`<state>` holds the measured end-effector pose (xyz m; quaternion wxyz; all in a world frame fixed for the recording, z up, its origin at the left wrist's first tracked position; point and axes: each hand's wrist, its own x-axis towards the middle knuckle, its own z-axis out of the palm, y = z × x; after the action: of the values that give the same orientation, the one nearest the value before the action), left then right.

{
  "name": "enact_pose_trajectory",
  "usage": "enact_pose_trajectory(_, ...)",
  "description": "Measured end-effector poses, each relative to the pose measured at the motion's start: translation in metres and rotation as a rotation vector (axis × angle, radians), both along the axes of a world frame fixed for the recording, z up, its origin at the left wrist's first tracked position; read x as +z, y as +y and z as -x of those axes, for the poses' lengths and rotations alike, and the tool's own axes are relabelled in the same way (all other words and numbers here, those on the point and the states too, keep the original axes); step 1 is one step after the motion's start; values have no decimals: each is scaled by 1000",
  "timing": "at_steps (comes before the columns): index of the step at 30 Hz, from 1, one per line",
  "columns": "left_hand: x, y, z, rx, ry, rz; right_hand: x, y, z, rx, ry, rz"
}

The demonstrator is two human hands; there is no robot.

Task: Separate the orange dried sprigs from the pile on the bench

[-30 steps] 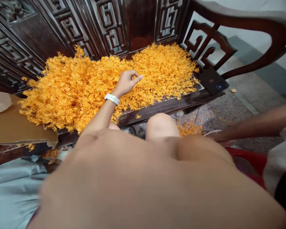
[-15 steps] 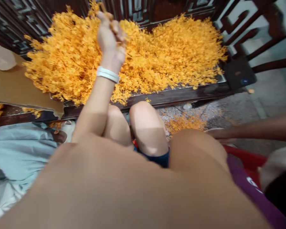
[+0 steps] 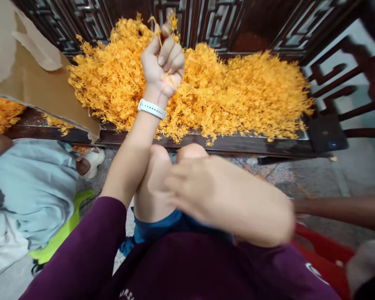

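My left hand (image 3: 164, 60), palm up with a white watch strap at its wrist, is closed. An orange sprig (image 3: 158, 31) with a thin stem pokes out between its thumb and fingers. Small orange bits (image 3: 168, 79) lie at the base of the palm. Directly behind and around this hand spreads a big heap of orange, flower-like sprigs (image 3: 253, 91) on a dark wooden bench (image 3: 237, 141). My right hand (image 3: 190, 183) is smeared by motion, low over my knees. Its fingers are too blurred to show whether anything is in them.
A brown cardboard sheet (image 3: 62, 104) stands on the bench at the left, with more orange sprigs (image 3: 3, 112) beyond it. A person in light blue cloth (image 3: 40, 183) sits at the left. Another person's arm (image 3: 340, 212) reaches in from the right. A dark box (image 3: 328, 133) rests at the bench's right end.
My right arm, which filled the lower view close to the camera, has dropped to my knees. My left hand stays raised before the heap, its palm now turned up. The whole view has shifted slightly.
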<state>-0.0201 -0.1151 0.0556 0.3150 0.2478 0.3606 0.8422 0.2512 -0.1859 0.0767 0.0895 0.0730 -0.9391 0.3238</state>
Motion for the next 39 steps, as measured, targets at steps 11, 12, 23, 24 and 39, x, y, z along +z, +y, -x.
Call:
enact_pose_trajectory(11,33,-12,-82,-206,69,183,-178,163,74,-956,-34,-96)
enact_pose_trajectory(12,36,-15,-79,-197,64,145,-186,174,77,-957,-99,-123)
enact_pose_trajectory(23,15,-18,-32,-155,-234,-242,-186,195,43,-1136,-128,-2)
enact_pose_trajectory(24,13,-14,-34,-175,-266,-254,-183,188,38,-1135,-62,20)
enact_pose_trajectory(39,-12,27,-98,-563,142,451,-116,109,-69,-1093,697,195)
